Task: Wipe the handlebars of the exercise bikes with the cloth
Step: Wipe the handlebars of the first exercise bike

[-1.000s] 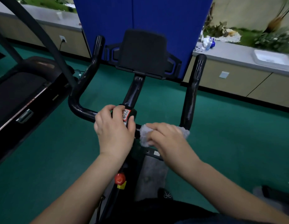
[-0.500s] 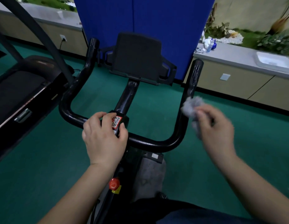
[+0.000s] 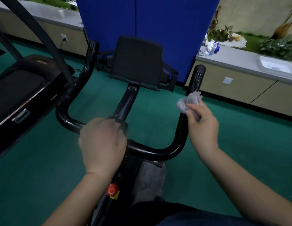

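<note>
Handlebar: we saw the black handlebar [image 3: 151, 150] as a wide U, its cross section running left to right in front of us and its two arms rising toward the far side, ends pointing up and away.
Left hand: our left hand [image 3: 102, 144] was closed over the middle of the bar, beside the stem [image 3: 127, 101] with its small sticker.
Right hand: our right hand [image 3: 202, 126] pinched a bunched grey cloth [image 3: 189, 101] in its fingers.
Cloth: it was pressed against the right arm of the bar, about halfway up, below the rounded tip.
Screen holder: a dark panel [image 3: 138, 61] stood on the stem, at the far side.
Surroundings: a treadmill [image 3: 19, 88] sat on the left on green floor [image 3: 240, 157]; a counter [image 3: 240, 61] ran at the far right.
</note>
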The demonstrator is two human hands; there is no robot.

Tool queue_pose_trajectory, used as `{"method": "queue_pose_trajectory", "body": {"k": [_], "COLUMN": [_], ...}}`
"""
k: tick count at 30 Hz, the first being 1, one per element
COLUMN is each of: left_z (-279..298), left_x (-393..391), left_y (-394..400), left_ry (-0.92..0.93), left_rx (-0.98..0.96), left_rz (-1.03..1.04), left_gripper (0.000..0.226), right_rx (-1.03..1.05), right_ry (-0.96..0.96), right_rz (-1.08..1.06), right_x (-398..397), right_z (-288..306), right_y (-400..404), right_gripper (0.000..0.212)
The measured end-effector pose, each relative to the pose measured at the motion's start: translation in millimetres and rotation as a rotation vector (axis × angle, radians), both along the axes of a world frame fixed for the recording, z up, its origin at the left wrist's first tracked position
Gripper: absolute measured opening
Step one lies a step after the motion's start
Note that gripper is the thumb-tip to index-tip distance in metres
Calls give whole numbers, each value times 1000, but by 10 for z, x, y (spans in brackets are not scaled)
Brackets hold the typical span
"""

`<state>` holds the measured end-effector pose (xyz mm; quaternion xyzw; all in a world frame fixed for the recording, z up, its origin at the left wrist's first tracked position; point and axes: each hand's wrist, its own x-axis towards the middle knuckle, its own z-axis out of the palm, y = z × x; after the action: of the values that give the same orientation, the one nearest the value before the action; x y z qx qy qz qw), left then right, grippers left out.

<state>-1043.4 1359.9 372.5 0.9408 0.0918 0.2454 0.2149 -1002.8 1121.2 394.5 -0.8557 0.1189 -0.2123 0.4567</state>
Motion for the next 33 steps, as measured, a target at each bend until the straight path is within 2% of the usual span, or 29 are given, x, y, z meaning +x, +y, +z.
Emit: {"method": "queue_pose_trajectory", "body": {"k": [4, 13, 16, 20, 24, 29, 33], "left_z": [-5, 1, 9, 9, 18, 34, 29], "left_x": [4, 3, 0, -2, 4, -9, -6], "left_y": [2, -2, -6, -6, -20, -31, -28], "left_ry": [3, 0, 4, -4, 1, 0, 3], "left_rx": [1, 6, 2, 1, -1, -9, -8], "left_rz": [3, 13, 15, 20, 23, 30, 33], "left_gripper": [37, 37, 38, 39, 38, 37, 38], "right_rx": [50, 10, -22, -34, 55, 177, 325], "right_ry": [-18, -109, -111, -76, -43, -94, -62], "right_rz": [14, -16, 11, 20, 11, -30, -40], "right_x": [-86, 927, 855, 348, 258, 723, 792], "right_z": [-111, 453, 428, 34, -77, 302, 315], "right_y": [-1, -317, -298, -172, -165, -336, -379], "right_gripper": [25, 25, 27, 27, 23, 19, 38]}}
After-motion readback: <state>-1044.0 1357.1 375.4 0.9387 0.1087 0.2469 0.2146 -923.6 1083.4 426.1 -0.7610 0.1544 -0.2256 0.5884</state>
